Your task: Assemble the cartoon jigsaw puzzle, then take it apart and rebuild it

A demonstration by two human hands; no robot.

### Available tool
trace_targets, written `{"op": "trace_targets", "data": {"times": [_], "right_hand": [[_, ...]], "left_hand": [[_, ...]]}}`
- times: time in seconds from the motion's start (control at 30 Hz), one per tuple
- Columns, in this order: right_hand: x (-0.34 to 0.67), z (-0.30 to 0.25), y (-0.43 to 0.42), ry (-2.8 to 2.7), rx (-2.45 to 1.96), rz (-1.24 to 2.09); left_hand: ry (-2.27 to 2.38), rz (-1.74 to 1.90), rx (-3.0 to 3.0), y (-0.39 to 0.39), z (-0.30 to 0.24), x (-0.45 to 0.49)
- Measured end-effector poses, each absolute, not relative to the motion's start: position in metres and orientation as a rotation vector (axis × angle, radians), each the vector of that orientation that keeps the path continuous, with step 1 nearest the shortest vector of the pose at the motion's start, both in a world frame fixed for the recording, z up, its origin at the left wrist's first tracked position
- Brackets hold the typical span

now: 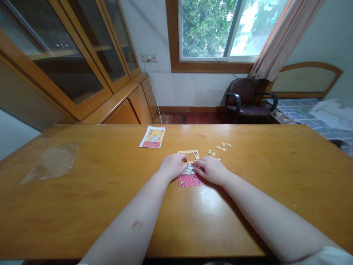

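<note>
A partly assembled jigsaw puzzle (190,180) lies on the table, with a pink lower part, a white figure in the middle and a yellow border around a gap near the top. My left hand (173,165) rests on its left side, fingers curled and thumb and fingertips against the puzzle. From the right, my right hand (211,170) reaches over the middle with its fingers bent and the fingertips down on the white part. Whatever small piece may be under those fingertips is hidden. Loose yellow jigsaw pieces (224,144) lie beyond my right hand.
A picture card (153,137) with a similar design lies farther back on the wooden table (110,206). At the left is a clear plastic bag (56,160). Beyond the table stand a glass-door cabinet (110,84), an armchair (244,95) and a bed (306,114).
</note>
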State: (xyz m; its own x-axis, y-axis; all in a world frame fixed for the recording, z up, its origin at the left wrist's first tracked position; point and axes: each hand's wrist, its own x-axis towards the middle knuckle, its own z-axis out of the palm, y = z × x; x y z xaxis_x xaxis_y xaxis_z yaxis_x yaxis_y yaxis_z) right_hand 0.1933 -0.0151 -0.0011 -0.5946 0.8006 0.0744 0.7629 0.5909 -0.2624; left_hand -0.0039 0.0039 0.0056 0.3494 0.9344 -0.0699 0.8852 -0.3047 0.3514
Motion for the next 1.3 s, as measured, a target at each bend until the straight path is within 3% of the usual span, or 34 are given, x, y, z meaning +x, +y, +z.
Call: {"op": "trace_targets", "data": {"times": [1.3], "right_hand": [[0.1928,0.0070,-0.0148,-2.586,-1.473,0.161]], "left_hand": [[1.543,0.258,2.307,0.0023,0.0107,-0.0052]]}}
